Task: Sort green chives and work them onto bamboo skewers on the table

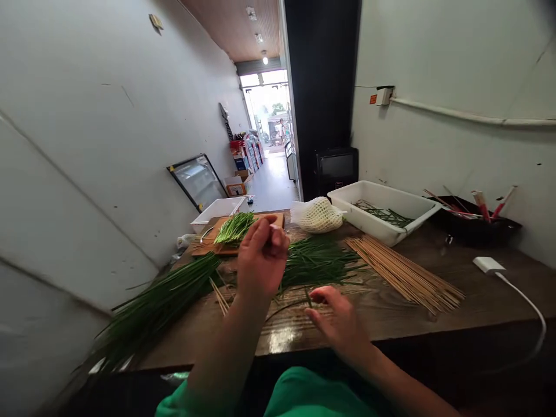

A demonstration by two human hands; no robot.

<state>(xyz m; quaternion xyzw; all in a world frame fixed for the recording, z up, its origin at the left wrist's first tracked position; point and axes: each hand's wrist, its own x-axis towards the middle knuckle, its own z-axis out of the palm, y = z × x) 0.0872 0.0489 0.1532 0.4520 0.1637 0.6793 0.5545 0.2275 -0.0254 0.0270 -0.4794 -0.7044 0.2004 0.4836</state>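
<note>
My left hand (263, 255) is raised over the middle of the table with its fingers curled closed. Something small and pale shows at its fingertips, too little to name. Lower and to the right, my right hand (336, 318) is just above the wood, a thin green chive blade (307, 297) between its thumb and forefinger. Behind the hands lies a spread of dark green chives (319, 260). A longer chive bundle (165, 304) hangs toward the left edge. Bamboo skewers (403, 272) lie in a fan to the right, and a few more skewers (220, 296) lie left of my raised arm.
A cutting board (208, 249) at the back holds cut, skewered-looking greens (234, 227). Beside it are a foam-netted bundle (319, 215) and a white tub (391, 200) with green pieces. A black tray (473, 229) and a white charger (489, 265) sit at right.
</note>
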